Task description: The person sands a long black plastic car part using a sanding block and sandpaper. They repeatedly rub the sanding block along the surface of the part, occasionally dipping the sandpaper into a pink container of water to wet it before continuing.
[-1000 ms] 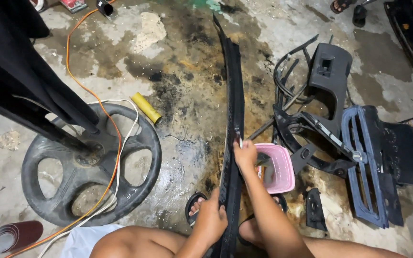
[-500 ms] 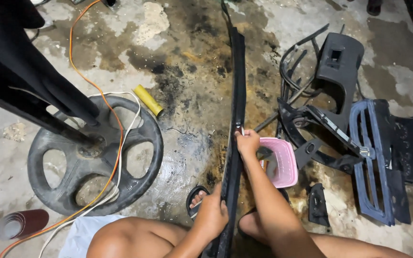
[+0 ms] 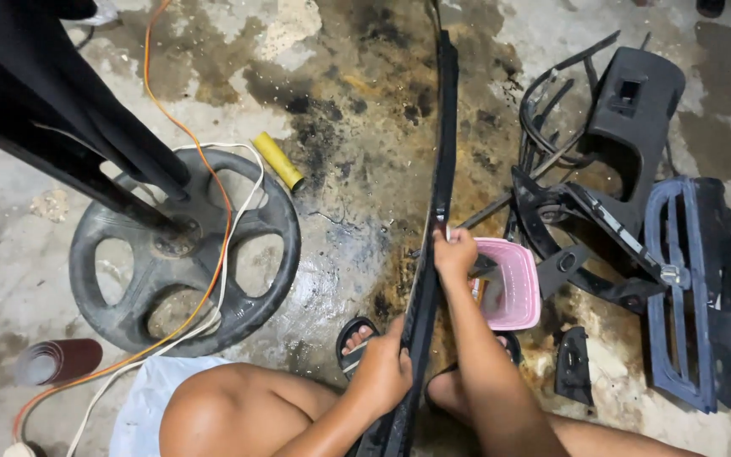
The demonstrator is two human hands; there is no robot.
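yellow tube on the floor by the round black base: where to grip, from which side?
Take the yellow tube across its middle, coming from above, fingers closing on its two long sides. It lies flat and diagonal on the bare floor, so the ends offer little. The round black base and white cable sit close at its lower left, so stay clear of that side.

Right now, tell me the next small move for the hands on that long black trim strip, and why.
Probably slide the right hand a little farther up the long black trim strip. The left hand grips its near end, the right holds it about mid-length, and the far half beyond lies unsupported over the stained concrete floor.
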